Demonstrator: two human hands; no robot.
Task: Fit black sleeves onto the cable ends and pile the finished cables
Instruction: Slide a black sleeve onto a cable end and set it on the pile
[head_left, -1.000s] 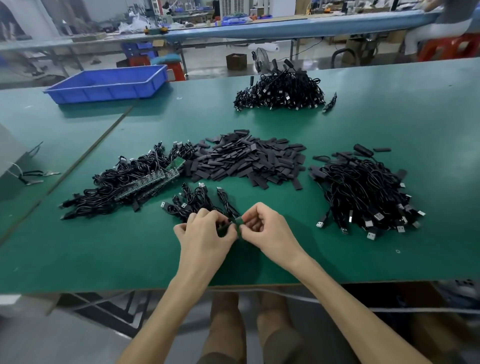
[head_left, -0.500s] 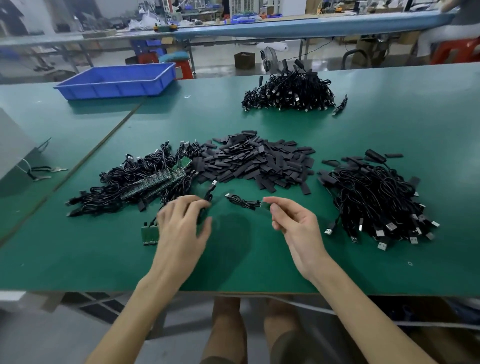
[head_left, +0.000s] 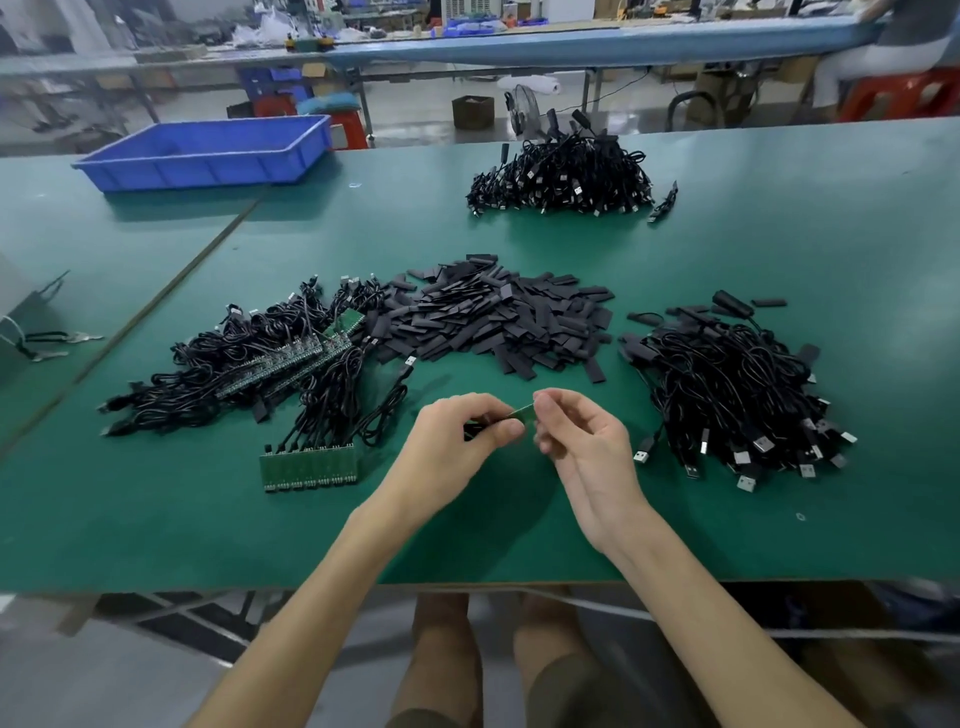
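Note:
Over the middle of the green table (head_left: 519, 530), my left hand (head_left: 457, 447) grips a black cable whose end carries a small green board (head_left: 523, 413). My right hand (head_left: 582, 441) pinches the free tip of that board between thumb and forefinger. Behind the hands lies a heap of flat black sleeves (head_left: 493, 317). To the left lie bare cables with green boards (head_left: 249, 364), and a strip of joined boards with cables (head_left: 311, 465) sits nearer me. A pile of cables with USB plugs (head_left: 737, 395) lies to the right.
Another cable pile (head_left: 566, 176) sits at the far centre of the table. A blue plastic tray (head_left: 208, 153) stands far left. Hand tools (head_left: 52, 343) lie at the left edge beside a grey box. The table's front edge runs just below my wrists.
My left hand left the strip of boards and moved right with a cable. My right hand closed in from the right, and both now hold one board end between them.

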